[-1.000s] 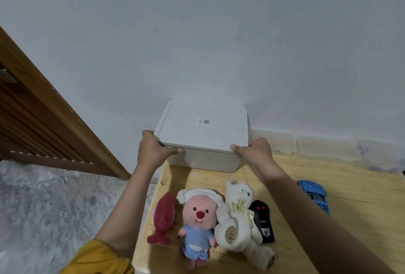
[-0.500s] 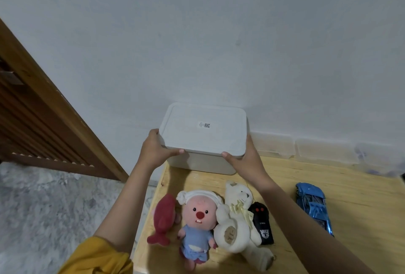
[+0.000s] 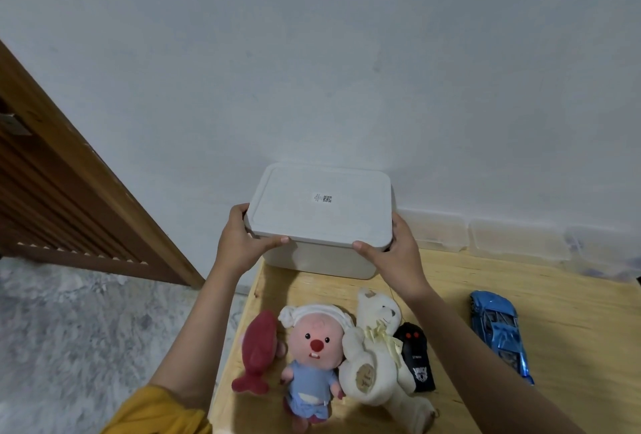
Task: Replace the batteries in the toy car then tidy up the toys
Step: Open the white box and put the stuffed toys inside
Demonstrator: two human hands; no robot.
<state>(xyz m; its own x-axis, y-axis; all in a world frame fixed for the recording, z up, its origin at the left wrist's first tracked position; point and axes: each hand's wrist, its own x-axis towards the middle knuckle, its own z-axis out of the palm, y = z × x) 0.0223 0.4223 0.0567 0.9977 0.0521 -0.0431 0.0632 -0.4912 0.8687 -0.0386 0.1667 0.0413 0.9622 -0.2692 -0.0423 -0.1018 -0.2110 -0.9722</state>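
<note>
A white lidded storage box (image 3: 321, 256) stands at the back left of the wooden table (image 3: 572, 329), against the wall. My left hand (image 3: 239, 242) grips the lid's (image 3: 322, 204) left front corner, thumb along the front rim. My right hand (image 3: 392, 249) grips its right front corner the same way. In front of the box lie a red fish plush (image 3: 258, 347), a pink doll in blue (image 3: 312, 360), a cream teddy bear (image 3: 371, 360) and a black remote control (image 3: 418, 360). The blue toy car (image 3: 499, 329) sits to the right.
Clear plastic containers (image 3: 516, 242) line the wall behind the table on the right. A brown slatted door (image 3: 66, 197) and a grey carpet (image 3: 69, 347) are to the left of the table's edge.
Both hands have slid a little along the lid's front corners and tightened on it. The view has shifted slightly; the box and toys have stayed in place.
</note>
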